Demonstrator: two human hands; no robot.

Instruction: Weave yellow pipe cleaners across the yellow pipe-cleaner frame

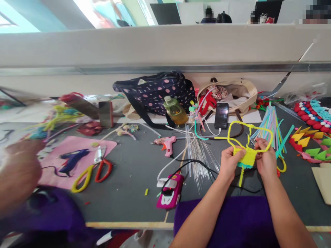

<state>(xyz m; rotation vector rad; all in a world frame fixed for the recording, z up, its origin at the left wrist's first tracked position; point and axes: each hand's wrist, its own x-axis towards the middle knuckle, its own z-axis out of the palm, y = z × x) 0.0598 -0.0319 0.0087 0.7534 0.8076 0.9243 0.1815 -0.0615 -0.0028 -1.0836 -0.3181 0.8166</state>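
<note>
Between my two hands is a yellow pipe-cleaner figure (248, 157), with a woven block, a teal lower edge, two large loops above and a short stem below. My left hand (230, 162) is closed on the left side of the block, thumb across its front. On the opposite side, my right hand (266, 159) pinches the figure where the right loop meets the block; its fingertips are partly hidden. Yellow-handled scissors (282, 164) lie behind my right hand. A fan of pastel pipe cleaners (270, 120) sits just beyond it.
A pink glue gun (167, 144), thin clear sticks (198, 155), a magenta power strip (172, 193) and black cable lie left of my hands. Farther left are large scissors (99, 165), a blue glue gun (73, 160) and a co-worker's blurred hand (24, 165). Bags (157, 93) and a phone (221, 116) stand behind.
</note>
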